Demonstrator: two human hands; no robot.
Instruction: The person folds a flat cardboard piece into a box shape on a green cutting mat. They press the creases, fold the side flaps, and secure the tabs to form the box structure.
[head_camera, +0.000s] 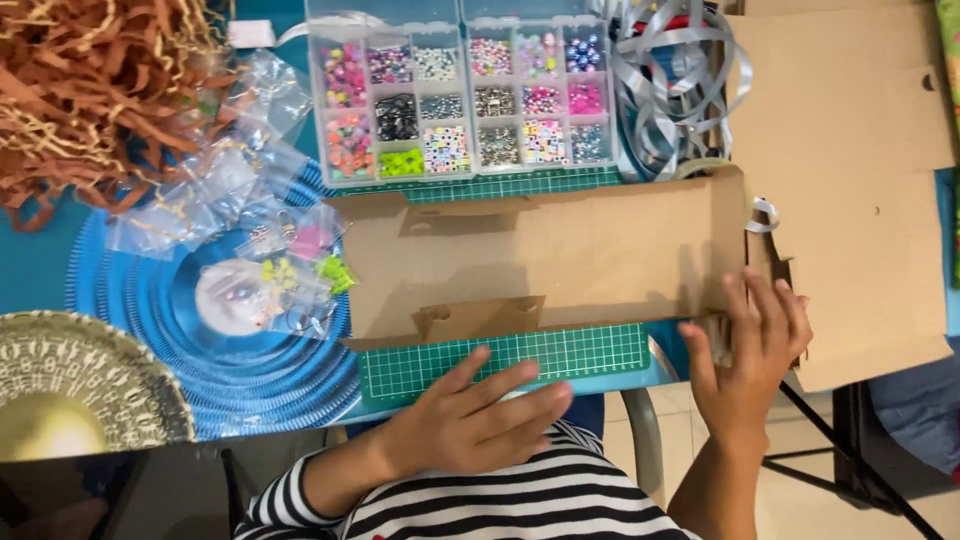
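Head view shows the left hand (470, 425) lying flat, fingers spread, on the green cutting mat (560, 352). Right hand (750, 360) presses open against the right end of the flat cardboard box (550, 255) on the bench (40, 265), below the bead organizer (465, 100).

Work surface: a table (40, 270) with a blue top, fully lit, no strong shadows. Below its near edge at right, pale tiled floor (810, 505) shows. A curved grey metal leg (650, 440) and thin black struts (850, 460) stand there.

Gold plate (70, 390) cut off at left edge.
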